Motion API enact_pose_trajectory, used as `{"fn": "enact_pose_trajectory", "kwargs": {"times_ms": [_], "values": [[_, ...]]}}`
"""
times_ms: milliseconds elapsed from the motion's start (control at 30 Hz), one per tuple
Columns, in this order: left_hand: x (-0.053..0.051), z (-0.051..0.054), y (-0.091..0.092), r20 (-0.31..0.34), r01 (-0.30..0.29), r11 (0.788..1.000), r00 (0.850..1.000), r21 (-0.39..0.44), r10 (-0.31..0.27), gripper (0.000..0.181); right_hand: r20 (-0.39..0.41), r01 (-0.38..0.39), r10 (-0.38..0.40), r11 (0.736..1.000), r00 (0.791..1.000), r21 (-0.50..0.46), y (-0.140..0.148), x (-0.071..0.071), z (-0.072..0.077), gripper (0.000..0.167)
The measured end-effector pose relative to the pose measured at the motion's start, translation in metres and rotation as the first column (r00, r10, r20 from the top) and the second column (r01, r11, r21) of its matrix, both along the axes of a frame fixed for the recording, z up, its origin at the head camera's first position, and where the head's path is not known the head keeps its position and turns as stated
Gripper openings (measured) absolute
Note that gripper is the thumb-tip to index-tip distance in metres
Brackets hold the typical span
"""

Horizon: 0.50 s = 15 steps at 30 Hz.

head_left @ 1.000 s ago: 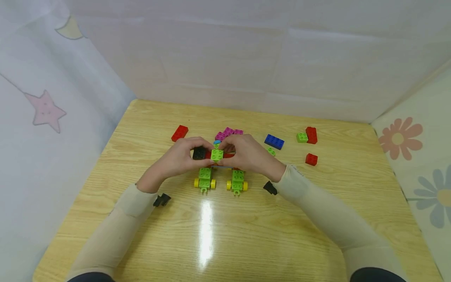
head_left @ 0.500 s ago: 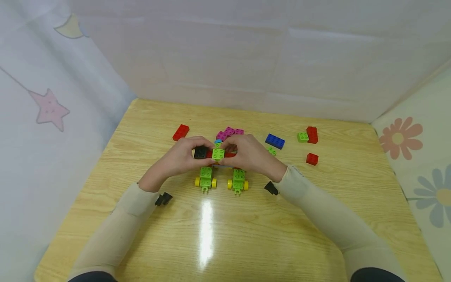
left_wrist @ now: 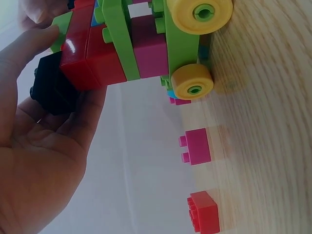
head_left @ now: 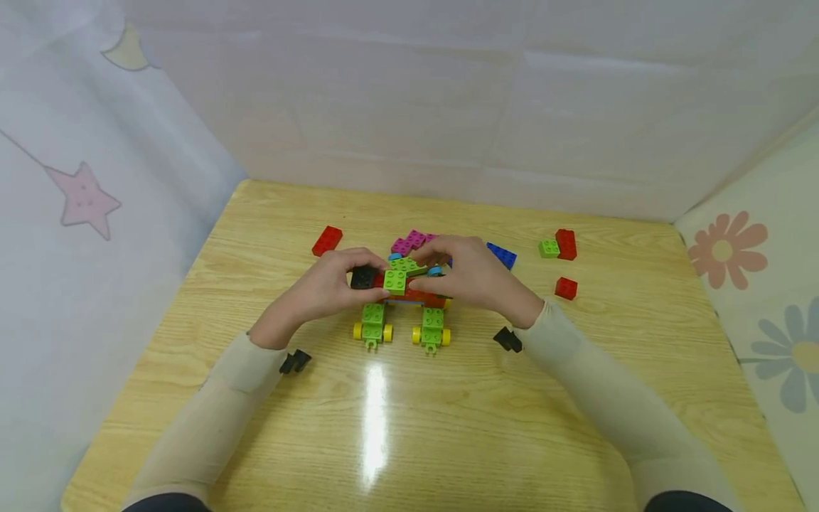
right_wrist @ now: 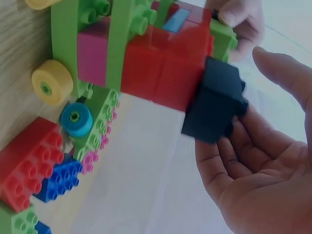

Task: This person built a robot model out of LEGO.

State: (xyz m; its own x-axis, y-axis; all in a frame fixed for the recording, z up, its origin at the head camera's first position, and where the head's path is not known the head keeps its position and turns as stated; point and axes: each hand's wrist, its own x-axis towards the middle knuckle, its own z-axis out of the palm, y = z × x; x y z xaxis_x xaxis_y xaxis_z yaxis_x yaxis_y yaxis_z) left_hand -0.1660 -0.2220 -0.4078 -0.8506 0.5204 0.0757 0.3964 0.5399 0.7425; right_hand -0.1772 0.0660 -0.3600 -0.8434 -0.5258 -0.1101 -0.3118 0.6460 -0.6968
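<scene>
While the left hand [head_left: 328, 286] pinches a lime-green square plastic brick [head_left: 394, 282] atop the multicoloured wheeled brick model [head_left: 424, 296] mid-frame, the right hand [head_left: 476, 274] curves just right of that brick, thumb and fingers parted.

We see soft, fairly even light across the head view, with one long white streak of glare on the smooth, pale yellow wood-grain bench [head_left: 486, 412]. The white cloth backdrop [head_left: 409, 107] reads greyish. In the left wrist view, a highlight glints on a glossy red plastic brick [left_wrist: 77, 61], and a small magenta plastic brick [left_wrist: 198, 146] casts a faint shadow. We find the right wrist view slightly hazy.
</scene>
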Motion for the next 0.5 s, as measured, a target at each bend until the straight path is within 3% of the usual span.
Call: {"fn": "enact_pose_trajectory", "kwargs": {"times_ms": [267,500], "values": [[0.002,0.003,0.0,0.0,-0.003,1.0,1.0,-0.015,0.003,0.038,0.027,0.082,-0.08,0.995,0.996,-0.065,0.025,-0.005,0.003,0.041],[0.002,0.003,0.0,0.001,-0.005,1.0,1.0,-0.026,0.006,0.038,0.017,0.123,-0.122,0.991,0.992,-0.049,0.044,-0.009,-0.004,0.041]]}}
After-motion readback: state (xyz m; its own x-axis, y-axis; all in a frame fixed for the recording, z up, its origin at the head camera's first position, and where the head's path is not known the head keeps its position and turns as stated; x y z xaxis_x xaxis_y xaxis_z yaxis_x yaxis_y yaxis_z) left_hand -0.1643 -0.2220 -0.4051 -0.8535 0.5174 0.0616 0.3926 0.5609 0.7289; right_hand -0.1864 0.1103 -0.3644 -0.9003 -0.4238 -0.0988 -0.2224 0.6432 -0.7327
